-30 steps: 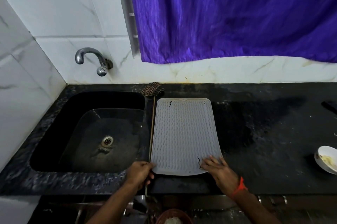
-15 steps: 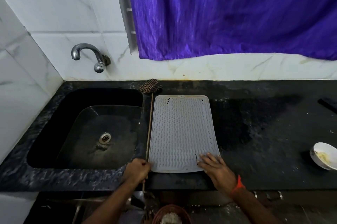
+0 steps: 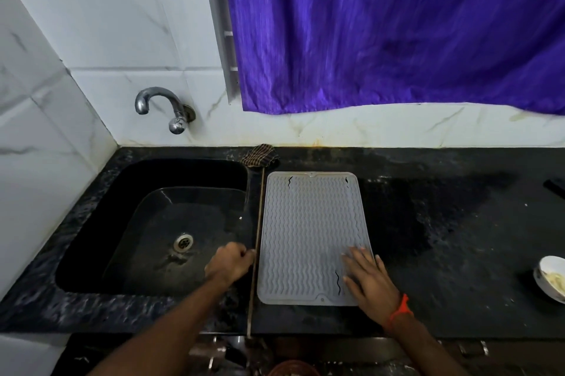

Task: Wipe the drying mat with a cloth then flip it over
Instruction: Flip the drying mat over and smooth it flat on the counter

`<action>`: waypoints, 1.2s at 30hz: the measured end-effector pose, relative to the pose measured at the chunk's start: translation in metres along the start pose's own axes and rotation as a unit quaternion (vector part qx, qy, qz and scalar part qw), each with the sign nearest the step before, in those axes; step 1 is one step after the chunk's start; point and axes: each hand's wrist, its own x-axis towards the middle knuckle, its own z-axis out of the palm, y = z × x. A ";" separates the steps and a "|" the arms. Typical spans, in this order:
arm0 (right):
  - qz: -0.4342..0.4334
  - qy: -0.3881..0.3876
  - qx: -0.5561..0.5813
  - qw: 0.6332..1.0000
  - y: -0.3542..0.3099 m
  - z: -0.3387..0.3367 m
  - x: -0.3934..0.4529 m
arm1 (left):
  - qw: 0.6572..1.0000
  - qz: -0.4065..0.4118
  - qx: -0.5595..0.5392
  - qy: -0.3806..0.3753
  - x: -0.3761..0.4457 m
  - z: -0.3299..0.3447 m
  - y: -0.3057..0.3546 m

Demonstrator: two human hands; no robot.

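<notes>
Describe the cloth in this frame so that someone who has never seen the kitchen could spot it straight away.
Start at the black sink set in the dark counter. At the sink's far right corner, just beyond the grey drying mat, lies a small bunched cloth. Its dark checked weave sets it apart from the plain ribbed mat and the purple curtain above.

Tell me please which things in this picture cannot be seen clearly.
- Left hand, head view: curled fingers hide whether it holds anything.
- Right hand, head view: blurred; covers the mat's near right corner.
- Bowl: cut off by the right edge.
- Cloth: too small to read its folds.
</notes>
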 end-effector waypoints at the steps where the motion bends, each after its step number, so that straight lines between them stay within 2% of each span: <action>1: 0.002 0.003 0.014 1.000 -0.005 -0.001 0.006 | 1.000 0.003 0.000 -0.002 0.016 -0.005 0.000; 4: 0.000 -0.006 0.076 0.997 -0.041 0.002 0.016 | 1.000 0.022 0.004 -0.009 0.057 -0.029 0.013; 8: -0.084 -0.060 0.104 0.989 -0.108 0.025 0.018 | 0.999 0.045 0.022 0.013 0.105 -0.062 0.045; 11: -0.094 -0.046 0.123 0.987 -0.143 0.046 0.024 | 0.997 0.066 0.035 0.011 0.149 -0.075 0.069; 17: -0.018 0.000 0.122 0.992 -0.173 0.061 0.057 | 0.991 0.122 0.058 -0.006 0.210 -0.086 0.122; 22: 0.091 -0.031 0.101 0.990 -0.185 0.068 0.079 | 0.976 0.174 0.128 -0.025 0.234 -0.072 0.149; 25: 0.143 -0.038 0.093 0.985 -0.195 0.069 0.082 | 0.967 0.175 0.184 -0.019 0.244 -0.053 0.151; 28: 0.196 -0.055 0.090 0.975 -0.201 0.067 0.087 | 0.962 0.197 0.186 0.014 0.252 -0.046 0.150; 36: 0.249 -0.073 0.073 0.963 -0.211 0.059 0.092 | 0.940 0.259 0.216 0.054 0.258 -0.040 0.136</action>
